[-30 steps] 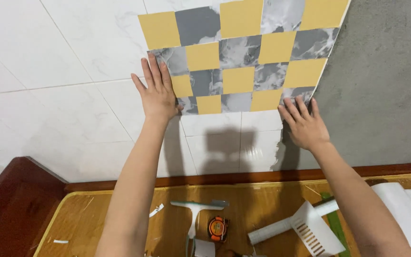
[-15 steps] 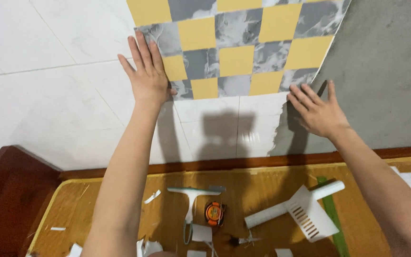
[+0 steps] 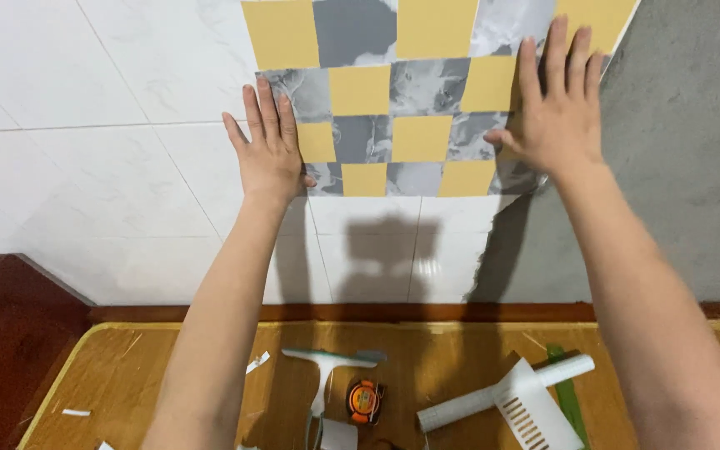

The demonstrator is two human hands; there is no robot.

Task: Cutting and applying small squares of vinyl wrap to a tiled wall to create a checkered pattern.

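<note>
Head view: left hand (image 3: 270, 154) flat, fingers spread, on lower left edge of the yellow-and-grey checkered sheet (image 3: 393, 108) against the white tiled wall (image 3: 85, 150); right hand (image 3: 553, 112) flat, fingers apart, on its right edge. Uneven pressing likely to trap wrinkles or skew the sheet.

Illumination is bright and even, arriving from behind and above me. My head and shoulders cast a soft, dark shadow on the white wall tiles (image 3: 110, 167) below the checkered sheet (image 3: 393, 125). My left forearm (image 3: 227, 317) throws a faint shadow to its right. A mild sheen shows on the glossy tiles near the shadow. Focus is sharp throughout. Wide-angle distortion bends the tile joints at the frame edges. The woven mat (image 3: 127, 375) below reads slightly dimmer.
</note>
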